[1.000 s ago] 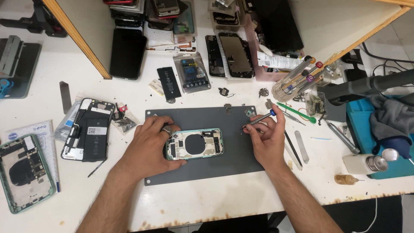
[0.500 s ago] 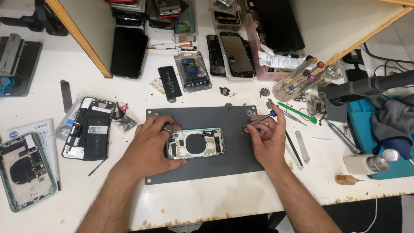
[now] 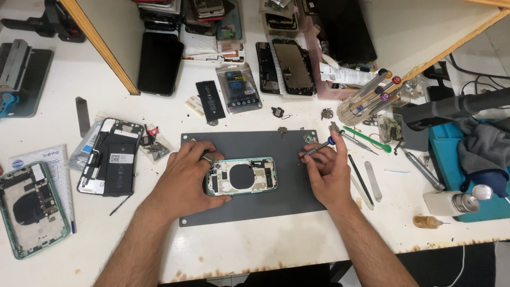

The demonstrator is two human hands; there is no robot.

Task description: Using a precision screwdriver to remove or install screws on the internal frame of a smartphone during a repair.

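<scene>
An opened green phone housing lies on a dark grey work mat. My left hand grips the housing's left end, fingers curled over its top and bottom edges. My right hand rests on the mat just right of the housing and holds a small screwdriver with a blue cap, its tip pointing left and down toward the mat. The housing's inside shows a dark round coil and small boards.
A second green housing and a phone with exposed battery lie at left. Batteries, screens and phone parts fill the back. A screwdriver holder, tweezers, a bottle and a blue mat stand at right.
Almost nothing: both hands stay in place, the left on the housing, the right holding the screwdriver beside it.
</scene>
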